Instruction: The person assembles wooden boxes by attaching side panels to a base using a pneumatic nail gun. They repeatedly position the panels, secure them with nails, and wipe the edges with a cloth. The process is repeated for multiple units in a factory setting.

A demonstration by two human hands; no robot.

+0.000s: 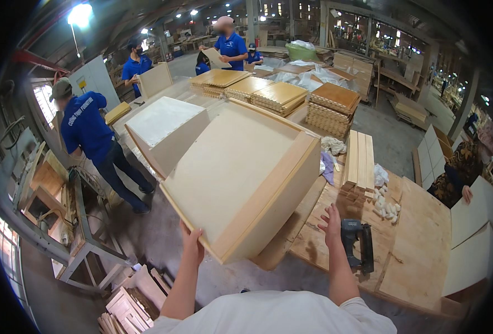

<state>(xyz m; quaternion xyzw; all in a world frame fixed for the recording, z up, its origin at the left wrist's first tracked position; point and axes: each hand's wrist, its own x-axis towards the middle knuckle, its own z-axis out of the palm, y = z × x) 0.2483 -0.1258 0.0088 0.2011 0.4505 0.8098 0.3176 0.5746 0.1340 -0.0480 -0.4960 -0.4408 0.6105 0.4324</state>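
Note:
A large pale wooden cabinet box [230, 158] lies tilted in front of me, its broad recessed panel facing up. My left hand [192, 242] holds its near left corner, the thumb on top of the rim and the fingers partly hidden below. To the right of the box, my right hand [331, 225] is raised with its fingers apart and nothing in it. Just beside that hand, a dark nail gun [358, 246] lies on the plywood-topped workbench [416, 234]. Behind the cabinet box stands another box with a whitish top [166, 119].
Stacked wooden strips [358, 161], a purple cloth [328, 167] and small white pieces [386, 207] lie on the bench. Beyond are stacks of panels [331, 108]. At right, a person's hand [467, 193] touches pale boards. Several people in blue shirts [85, 125] work at left and behind.

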